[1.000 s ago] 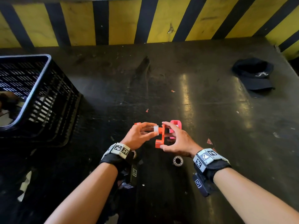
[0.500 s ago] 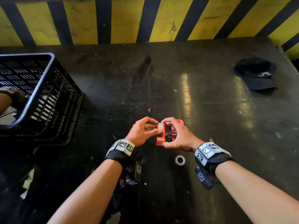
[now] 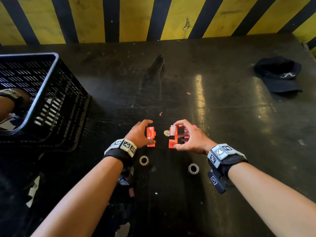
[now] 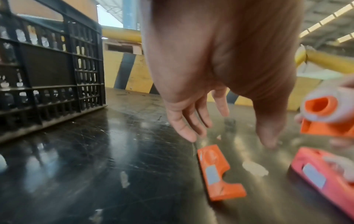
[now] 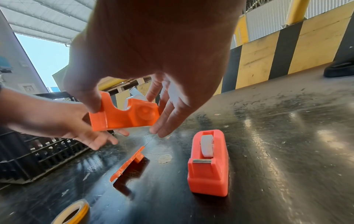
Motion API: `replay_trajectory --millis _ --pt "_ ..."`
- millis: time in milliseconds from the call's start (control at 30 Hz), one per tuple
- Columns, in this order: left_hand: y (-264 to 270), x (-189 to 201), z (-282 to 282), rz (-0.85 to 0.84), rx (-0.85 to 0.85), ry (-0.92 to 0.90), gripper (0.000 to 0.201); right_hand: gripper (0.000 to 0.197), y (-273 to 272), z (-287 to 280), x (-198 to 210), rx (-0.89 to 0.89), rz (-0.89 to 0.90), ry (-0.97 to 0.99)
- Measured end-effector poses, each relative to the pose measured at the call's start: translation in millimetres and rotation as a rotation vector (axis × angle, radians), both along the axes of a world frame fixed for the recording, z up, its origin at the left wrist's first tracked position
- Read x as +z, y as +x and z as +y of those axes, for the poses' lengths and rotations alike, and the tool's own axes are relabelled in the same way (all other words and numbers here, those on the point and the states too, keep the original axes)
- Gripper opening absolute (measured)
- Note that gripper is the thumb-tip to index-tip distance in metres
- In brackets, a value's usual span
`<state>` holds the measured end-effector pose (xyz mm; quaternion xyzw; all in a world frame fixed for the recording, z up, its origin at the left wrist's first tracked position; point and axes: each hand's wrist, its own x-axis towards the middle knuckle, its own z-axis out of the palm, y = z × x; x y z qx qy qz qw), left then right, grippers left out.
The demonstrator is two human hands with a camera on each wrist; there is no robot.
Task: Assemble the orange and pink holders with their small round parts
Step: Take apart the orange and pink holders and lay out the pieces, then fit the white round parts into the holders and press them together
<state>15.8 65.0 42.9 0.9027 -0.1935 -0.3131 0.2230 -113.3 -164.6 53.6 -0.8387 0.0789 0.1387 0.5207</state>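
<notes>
Scuffed black tabletop (image 3: 222, 117). Orange holder half (image 5: 124, 116), white roll seated, pinched in right hand (image 3: 189, 139); flat orange half (image 4: 218, 172) under left hand (image 3: 139, 134), fingers loosely spread, empty.

We see a scuffed black tabletop (image 3: 222, 117) streaked with glare, a yellow-and-black striped wall (image 3: 136, 17) behind it, a black slatted crate (image 3: 51, 93) far left, a dark cap (image 3: 278, 74) far right, corrugated roofing (image 5: 47, 19) and daylight overhead.
</notes>
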Motion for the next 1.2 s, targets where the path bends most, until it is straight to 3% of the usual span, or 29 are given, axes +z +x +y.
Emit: replay_trajectory --millis 133,300,400,500,667,767,933,1133,1200 --pt "2 -23 -2 0.008 -0.114 0.142 0.121 0.078 3 -1 -5 0.009 0.022 -0.004" --pt "4 -48 -7 -0.018 -0.214 0.254 0.116 0.077 8 -4 -11 0.008 0.043 0.002" --pt "8 -53 -7 -0.043 -0.176 0.194 0.106 0.077 11 -7 -15 0.001 0.058 0.010" --pt "9 -53 -7 -0.007 -0.110 0.123 0.113 0.076 12 -7 -17 -0.014 0.069 0.019" --pt "1 -25 -17 0.280 0.064 -0.330 0.099 0.071 8 -10 -15 -0.056 0.065 0.067" --pt "-10 -7 -28 0.373 0.074 -0.470 0.090 0.069 5 -9 -12 -0.080 0.042 0.092" --pt "-19 5 -35 0.413 0.048 -0.484 0.089 0.076 -1 -9 -1 -0.127 0.025 0.129" --pt "-25 15 -38 0.420 0.011 -0.463 0.096 0.072 -10 -13 5 -0.139 0.031 0.123" --pt "-27 18 -39 0.429 -0.005 -0.456 0.090 0.069 -12 -15 7 -0.137 0.037 0.119"
